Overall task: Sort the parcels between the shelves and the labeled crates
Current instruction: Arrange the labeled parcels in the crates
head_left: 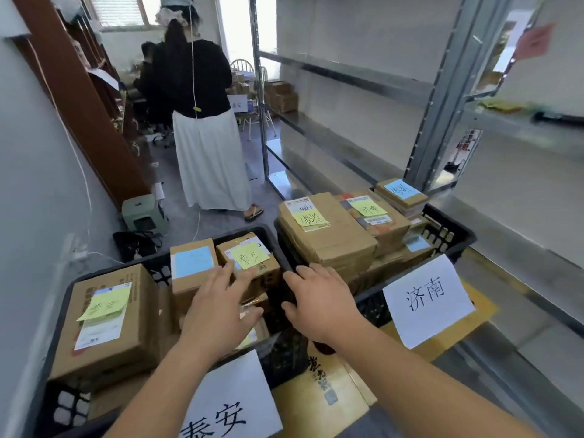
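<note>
Two black crates stand side by side below me. The left crate point(63, 314) carries a white label point(230, 403) and holds several cardboard parcels, among them a big box point(107, 320), a box with a blue note point(193, 267) and a box with a yellow note point(249, 259). The right crate point(448, 235) has its own white label point(426, 298) and is piled with flat parcels point(328, 235). My left hand point(218, 311) reaches over the left crate, fingers straight, touching the yellow-note box. My right hand point(319, 301) hovers between the crates, fingers loosely bent, holding nothing.
Metal shelves point(347, 77) stand bare at the right. A person in a black top and white skirt point(202, 121) stands in the aisle ahead. A green stool point(142, 213) sits by the left wall. Flat brown boxes point(319, 396) lie under the crates.
</note>
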